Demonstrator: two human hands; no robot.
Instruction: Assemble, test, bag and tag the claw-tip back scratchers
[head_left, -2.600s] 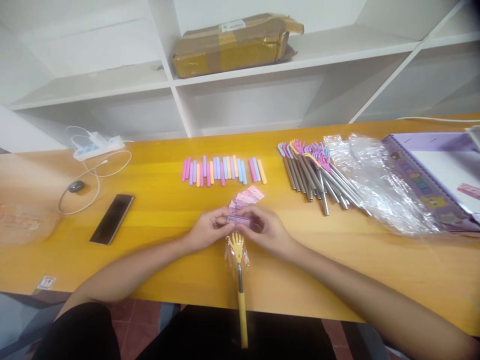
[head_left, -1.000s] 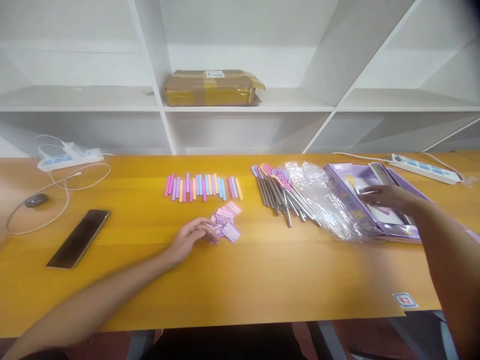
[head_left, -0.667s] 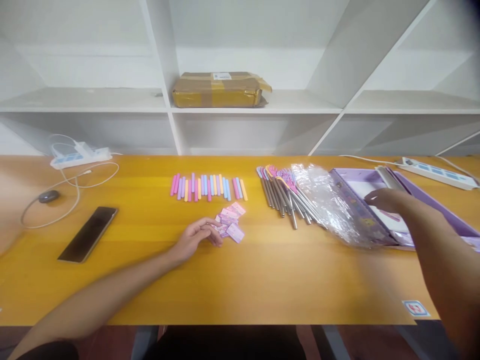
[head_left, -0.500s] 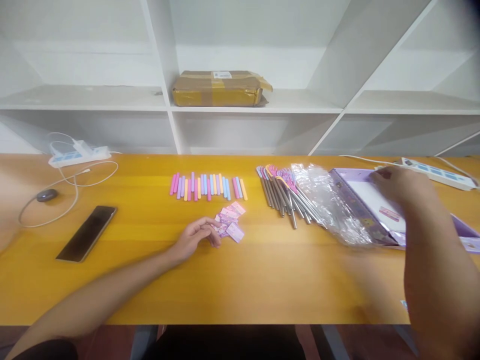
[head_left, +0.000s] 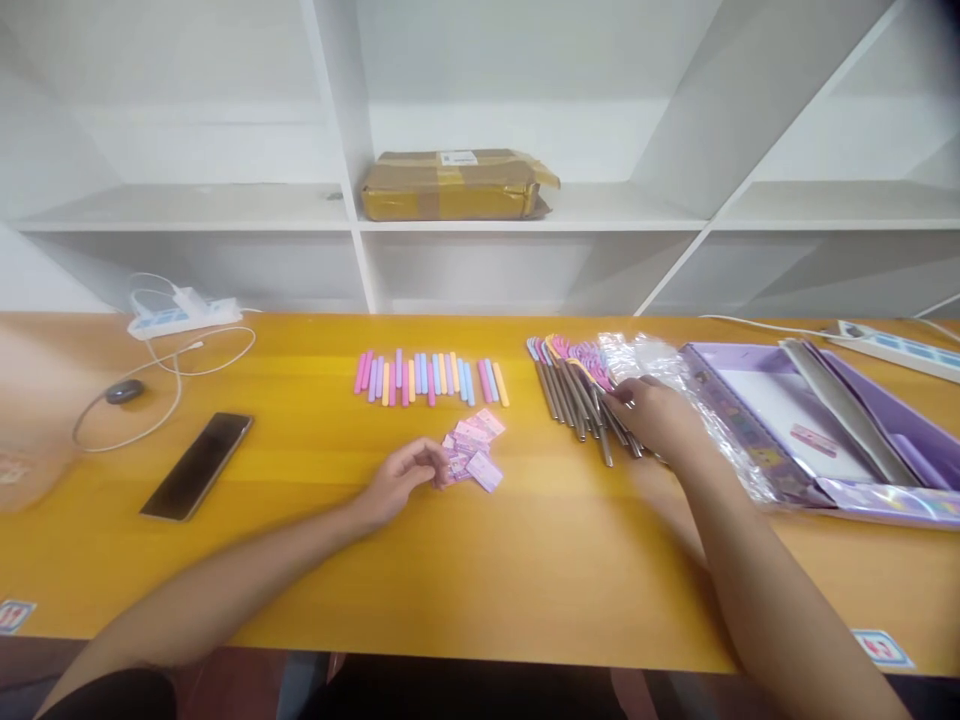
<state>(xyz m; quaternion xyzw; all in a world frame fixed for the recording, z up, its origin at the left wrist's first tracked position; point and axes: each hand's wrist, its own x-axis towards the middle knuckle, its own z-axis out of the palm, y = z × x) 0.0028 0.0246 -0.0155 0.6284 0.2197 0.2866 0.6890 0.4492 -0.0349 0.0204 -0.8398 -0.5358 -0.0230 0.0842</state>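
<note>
My left hand [head_left: 403, 478] rests on the yellow table [head_left: 525, 545], fingers loosely curled and apart, its tips touching a small pile of pink and purple labels [head_left: 475, 452]. My right hand [head_left: 651, 414] lies over a bundle of metal-stemmed back scratchers [head_left: 564, 388] with pink and purple heads. Its fingers bend down onto the stems; whether they grip one is hidden. A row of pastel handle sleeves [head_left: 431, 378] lies behind the labels.
Crumpled clear plastic bags [head_left: 651, 352] and an open purple box [head_left: 739, 440] lie to the right. At the left are a dark phone [head_left: 196, 465], a power strip [head_left: 184, 312] with white cable and a small dark puck [head_left: 124, 391]. A taped brown parcel [head_left: 457, 185] sits on the white shelf.
The bagged yellow scratcher that both hands held is out of sight. My right hand went to the purple box, then swung left onto the metal scratchers. My left hand stayed by the labels.
</note>
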